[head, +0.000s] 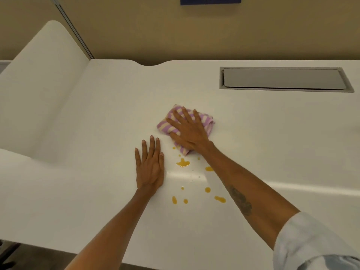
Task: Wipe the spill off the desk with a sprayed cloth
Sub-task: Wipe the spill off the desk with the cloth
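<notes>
- Nearest the camera, two bare forearms reach forward over a white desk (272,133); the right one has a rolled-up pale sleeve (303,244) at the lower right edge and a dark mark on its inner side.
- Between the forearms lies the spill (183,163): scattered orange-yellow drops and small puddles, the largest blot just short of the cloth, with smaller spots nearer the person and a few clear droplets among them.
- The left hand (150,166) lies palm down on the bare desk, flat and fully opened, fingers straight and close together, holding nothing. It sits just left of the spill, not touching it.
- A little farther out, the right hand (188,131) presses palm down on a bunched cloth (206,121) striped in lilac and cream. The fingers are spread wide over the top of it, lying flat rather than curled around it.
- The cloth rests on the desk at the far edge of the spill, its near corner among the outermost drops.
- Beyond, to the right, a grey rectangular flap (282,77) is set into the desk surface.
- To the left, a white curved side panel (42,84) rises from the desk.
- At the back stands a tan wall (175,26), with a blue sign (211,0) cut off by the top edge.
</notes>
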A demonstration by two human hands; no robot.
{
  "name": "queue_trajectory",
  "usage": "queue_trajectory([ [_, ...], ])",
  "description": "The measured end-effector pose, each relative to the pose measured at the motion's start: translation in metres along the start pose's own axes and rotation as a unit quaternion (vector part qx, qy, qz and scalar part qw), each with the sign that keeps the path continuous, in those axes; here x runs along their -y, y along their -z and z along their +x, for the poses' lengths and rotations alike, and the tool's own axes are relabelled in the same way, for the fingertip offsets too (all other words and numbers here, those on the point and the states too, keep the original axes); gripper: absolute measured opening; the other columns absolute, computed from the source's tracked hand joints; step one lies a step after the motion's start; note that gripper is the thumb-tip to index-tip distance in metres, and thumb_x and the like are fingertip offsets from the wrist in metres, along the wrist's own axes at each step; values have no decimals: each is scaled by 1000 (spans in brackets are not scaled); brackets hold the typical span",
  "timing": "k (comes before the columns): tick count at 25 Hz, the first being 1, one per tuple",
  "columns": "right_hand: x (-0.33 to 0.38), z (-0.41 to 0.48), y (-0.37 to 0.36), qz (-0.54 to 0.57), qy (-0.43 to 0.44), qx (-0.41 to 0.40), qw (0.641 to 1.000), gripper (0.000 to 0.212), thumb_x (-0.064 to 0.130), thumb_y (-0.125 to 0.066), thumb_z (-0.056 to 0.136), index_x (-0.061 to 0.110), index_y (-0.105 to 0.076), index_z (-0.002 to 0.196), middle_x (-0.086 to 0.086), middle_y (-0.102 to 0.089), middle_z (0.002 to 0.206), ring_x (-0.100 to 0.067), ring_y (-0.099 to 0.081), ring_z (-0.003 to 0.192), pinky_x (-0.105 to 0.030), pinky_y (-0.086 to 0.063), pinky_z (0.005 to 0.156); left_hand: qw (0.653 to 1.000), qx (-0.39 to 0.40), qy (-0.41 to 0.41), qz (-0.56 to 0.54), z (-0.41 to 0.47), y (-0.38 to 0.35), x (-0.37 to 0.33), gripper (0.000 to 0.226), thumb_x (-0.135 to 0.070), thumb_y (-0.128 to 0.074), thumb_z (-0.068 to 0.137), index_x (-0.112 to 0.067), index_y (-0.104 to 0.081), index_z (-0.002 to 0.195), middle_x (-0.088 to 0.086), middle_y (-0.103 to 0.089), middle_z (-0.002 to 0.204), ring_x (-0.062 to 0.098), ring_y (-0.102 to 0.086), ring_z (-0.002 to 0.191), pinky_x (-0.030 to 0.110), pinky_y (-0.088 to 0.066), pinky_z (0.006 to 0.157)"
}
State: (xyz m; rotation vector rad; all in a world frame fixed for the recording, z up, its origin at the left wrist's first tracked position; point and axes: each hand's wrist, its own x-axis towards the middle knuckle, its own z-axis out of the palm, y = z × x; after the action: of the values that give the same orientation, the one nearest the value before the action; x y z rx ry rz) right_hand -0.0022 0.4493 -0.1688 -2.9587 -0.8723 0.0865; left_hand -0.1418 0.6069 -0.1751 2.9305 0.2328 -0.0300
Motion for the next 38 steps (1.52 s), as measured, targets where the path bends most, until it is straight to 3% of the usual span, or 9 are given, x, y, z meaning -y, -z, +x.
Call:
queue_trajectory([
  [6,-64,-90,7,-48,140,20,989,66,59,-23,95,37,-15,156,6,-5,165,-22,0,154,-54,-1,123,1000,11,-7,4,0,4,1,56,-32,-15,107,-23,2,159,-4,7,167,22,8,154,48,2,124],
  [10,-106,-73,10,-39,-18,12,999,65,60,-18,94,39,-9,155,5,-12,166,-22,-5,154,-54,-4,121,1000,-5,-12,9,-1,-1,3,56,-35,-13,106,-24,2,159,-5,7,167,22,8,154,48,2,125],
  [13,-83,-26,5,-16,-121,-2,992,60,54,-30,100,36,-17,156,4,-15,166,-25,-5,154,-59,-6,120,1000,-15,-18,13,1,-6,6,56,-36,-10,106,-22,1,159,-4,6,167,23,8,155,49,3,125],
  [19,10,-39,-2,-9,-39,9,999,61,58,-26,99,39,-15,155,5,-11,166,-24,-3,154,-57,-1,121,999,15,-37,5,2,-3,10,57,-36,-13,107,-19,1,159,-2,6,168,23,9,154,48,6,124],
  [25,2,-144,1,-24,26,18,999,63,56,-23,96,37,-16,156,8,-9,165,-22,-3,154,-55,-3,122,994,20,-110,18,-29,7,43,57,-36,-14,107,-20,1,159,-3,5,168,22,6,155,46,2,125],
  [27,-20,-162,3,-37,-2,12,999,64,56,-20,94,38,-15,155,6,-13,165,-22,-7,154,-55,-5,122,993,13,-114,19,-36,7,49,57,-36,-13,107,-20,1,159,-3,5,168,23,7,155,46,2,125],
  [31,-38,-111,-1,-2,-159,-10,987,60,51,-31,99,38,-17,155,5,-20,164,-25,-9,153,-57,-6,121,991,9,-132,12,-34,1,56,56,-34,-12,107,-17,1,159,-3,5,168,22,7,155,45,2,126],
  [35,25,-64,-11,4,-79,-7,997,58,54,-30,99,39,-20,154,5,-18,165,-25,-9,153,-57,-5,120,993,4,-120,8,-37,-2,57,55,-31,-15,108,-15,-2,159,-1,3,167,23,6,155,44,3,125],
  [38,69,-88,-15,-5,-3,11,1000,59,57,-23,99,39,-17,155,8,-12,166,-22,-4,154,-56,-1,122,996,4,-91,-4,-54,3,58,55,-30,-16,108,-15,-3,159,0,2,168,23,6,155,44,4,125],
])
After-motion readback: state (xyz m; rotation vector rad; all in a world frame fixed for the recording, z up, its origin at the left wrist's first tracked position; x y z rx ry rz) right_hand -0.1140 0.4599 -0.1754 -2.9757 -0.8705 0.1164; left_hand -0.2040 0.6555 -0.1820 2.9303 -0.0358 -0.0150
